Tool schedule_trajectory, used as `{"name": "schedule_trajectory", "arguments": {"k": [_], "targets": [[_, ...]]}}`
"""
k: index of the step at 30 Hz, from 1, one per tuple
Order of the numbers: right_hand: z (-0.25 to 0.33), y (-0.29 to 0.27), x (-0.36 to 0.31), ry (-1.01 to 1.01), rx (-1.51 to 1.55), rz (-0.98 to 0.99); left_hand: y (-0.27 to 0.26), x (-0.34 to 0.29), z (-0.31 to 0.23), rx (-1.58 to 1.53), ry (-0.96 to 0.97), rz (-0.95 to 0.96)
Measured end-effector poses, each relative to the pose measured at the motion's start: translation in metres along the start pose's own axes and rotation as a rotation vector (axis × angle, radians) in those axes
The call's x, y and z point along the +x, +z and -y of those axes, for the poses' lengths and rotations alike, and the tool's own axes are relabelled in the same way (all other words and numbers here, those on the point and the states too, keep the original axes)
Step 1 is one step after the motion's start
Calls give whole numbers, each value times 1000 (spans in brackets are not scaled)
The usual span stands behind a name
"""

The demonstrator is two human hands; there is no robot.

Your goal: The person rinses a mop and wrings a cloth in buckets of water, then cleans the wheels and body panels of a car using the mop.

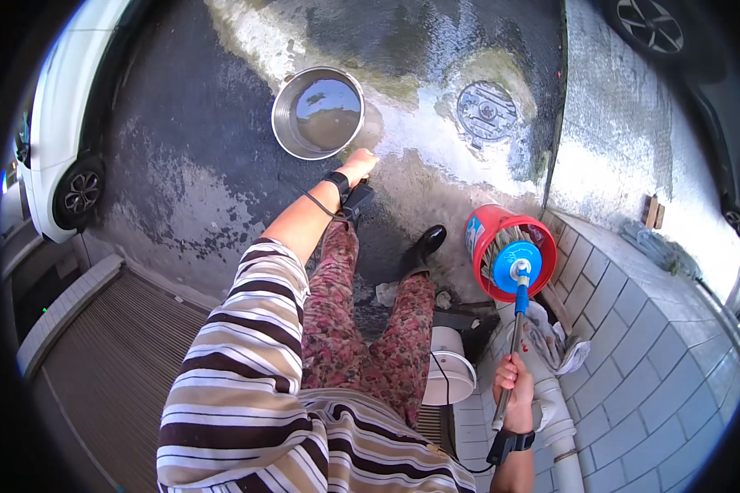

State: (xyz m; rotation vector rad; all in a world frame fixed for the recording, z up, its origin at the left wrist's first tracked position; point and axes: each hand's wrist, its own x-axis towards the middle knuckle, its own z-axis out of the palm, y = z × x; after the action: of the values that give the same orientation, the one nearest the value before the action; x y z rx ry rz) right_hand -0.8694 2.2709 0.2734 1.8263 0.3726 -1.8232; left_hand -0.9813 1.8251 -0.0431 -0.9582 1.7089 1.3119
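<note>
My right hand (514, 380) is wrapped round the metal handle of a mop (521, 279). The mop's round blue head is tilted inside a red bucket (478, 267), and its greyish strands hang down within the bucket. My left hand (359, 166) is out in front with its fingers curled in, and nothing shows in it. Just beyond that hand stands a wide metal pot (285, 130) holding murky water with a bright reflection. From this angle the hand looks apart from the pot's rim.
A white car (72, 107) stands at the left, and a dark vehicle (707, 90) at the far right. Wet concrete holds a round manhole cover (487, 111). On the right, a tiled wall (633, 353) runs beside white pipes (555, 415), a rag (563, 349) and a white bucket (450, 378).
</note>
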Motion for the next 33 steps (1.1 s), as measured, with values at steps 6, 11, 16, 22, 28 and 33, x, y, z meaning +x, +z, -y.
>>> {"name": "schedule_trajectory", "arguments": {"k": [6,11,16,22,28,33], "targets": [[-32,55,-6,-249,-716,-166,-39,18,32,-65,65,-79],[-50,113,6,-297,-918,-184,-62,39,40,-124,144,-34],[-34,163,55,-272,-953,-98,-65,69,31,-82,236,-100],[-9,226,141,-216,-981,-97,-53,109,38,-22,90,-268],[10,250,175,-88,-1047,-57,-46,135,15,132,-73,-268],[21,252,181,-94,-1158,-161,-23,152,12,181,-160,-515]]}}
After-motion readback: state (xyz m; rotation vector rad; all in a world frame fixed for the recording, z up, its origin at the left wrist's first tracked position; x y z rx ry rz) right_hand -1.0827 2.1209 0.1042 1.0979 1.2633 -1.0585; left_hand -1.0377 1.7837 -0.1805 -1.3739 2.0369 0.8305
